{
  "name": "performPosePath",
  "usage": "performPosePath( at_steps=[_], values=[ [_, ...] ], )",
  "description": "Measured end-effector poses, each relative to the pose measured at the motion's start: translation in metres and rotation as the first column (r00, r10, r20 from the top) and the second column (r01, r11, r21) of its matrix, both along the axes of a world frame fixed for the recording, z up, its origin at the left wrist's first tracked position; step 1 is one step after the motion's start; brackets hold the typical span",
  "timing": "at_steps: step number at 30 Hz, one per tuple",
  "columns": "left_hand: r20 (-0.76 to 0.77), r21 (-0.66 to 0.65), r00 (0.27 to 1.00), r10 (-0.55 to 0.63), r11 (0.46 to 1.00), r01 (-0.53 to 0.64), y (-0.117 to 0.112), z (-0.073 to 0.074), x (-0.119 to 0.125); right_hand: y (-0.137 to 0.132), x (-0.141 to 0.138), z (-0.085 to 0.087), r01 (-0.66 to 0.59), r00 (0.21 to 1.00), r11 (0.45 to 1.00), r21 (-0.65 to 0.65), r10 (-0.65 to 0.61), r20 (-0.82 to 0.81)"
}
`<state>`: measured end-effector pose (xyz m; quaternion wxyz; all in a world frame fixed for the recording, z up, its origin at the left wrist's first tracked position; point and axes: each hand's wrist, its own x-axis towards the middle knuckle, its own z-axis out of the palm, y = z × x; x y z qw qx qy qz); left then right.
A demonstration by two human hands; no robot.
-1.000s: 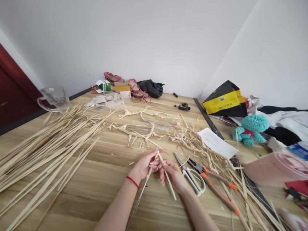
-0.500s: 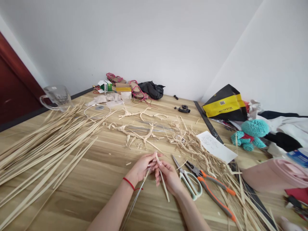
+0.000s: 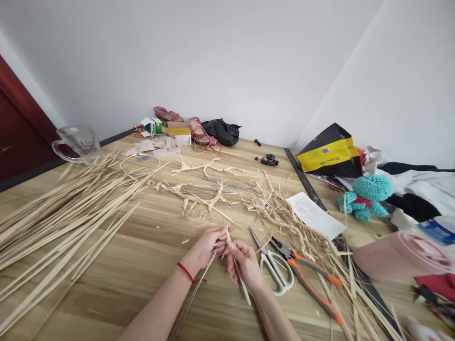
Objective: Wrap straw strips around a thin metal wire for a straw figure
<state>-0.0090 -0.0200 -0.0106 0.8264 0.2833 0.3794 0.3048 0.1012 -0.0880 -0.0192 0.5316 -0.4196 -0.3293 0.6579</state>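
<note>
My left hand (image 3: 207,246), with a red cord on its wrist, is closed on a bundle of thin wires (image 3: 190,299). The upper end of the bundle is wrapped in pale straw, and the wires trail toward me below the wrist. My right hand (image 3: 246,265) pinches a flat straw strip (image 3: 242,285); the strip's top end reaches the left fingertips and its tail hangs down past the right palm. Both hands are close together above the wooden table. To the right of my right hand lie scissors (image 3: 276,270) with pale handles and orange-handled pliers (image 3: 309,274).
Long straw strips (image 3: 71,222) cover the left side, near a glass mug (image 3: 80,144). Wrapped branch-like straw pieces (image 3: 199,192) lie ahead. A tangled straw heap (image 3: 280,208), a paper sheet (image 3: 315,215), a turquoise figure (image 3: 369,194) and a pink roll (image 3: 401,258) are at right.
My right hand has drawn slightly down and away from my left, pulling along the straw strip. The whole view has shifted a little. The left hand keeps its grip on the wires.
</note>
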Motion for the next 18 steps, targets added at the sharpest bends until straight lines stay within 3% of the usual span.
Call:
performPosePath(
  at_steps=[5, 8, 13, 18],
  values=[
    [-0.012, -0.002, 0.998, 0.054, 0.999, -0.054, -0.003, 0.004, -0.002, 0.005, 0.0, 0.003, -0.067, 0.997, 0.998, -0.02, 0.066, -0.047],
    [0.034, -0.002, 0.999, 0.02, 1.0, -0.02, -0.003, 0.006, -0.003, 0.009, 0.002, 0.005, -0.107, 0.991, 0.993, -0.045, 0.103, -0.082],
    [0.099, 0.013, 0.994, -0.049, 0.999, 0.048, 0.0, 0.008, -0.003, 0.011, 0.003, 0.003, -0.071, 0.993, 0.991, -0.11, 0.06, -0.1],
    [0.026, 0.005, 0.999, -0.025, 1.0, 0.025, 0.0, 0.006, 0.003, 0.007, 0.001, -0.003, -0.007, 0.998, 0.997, -0.074, 0.002, -0.069]
  ],
)
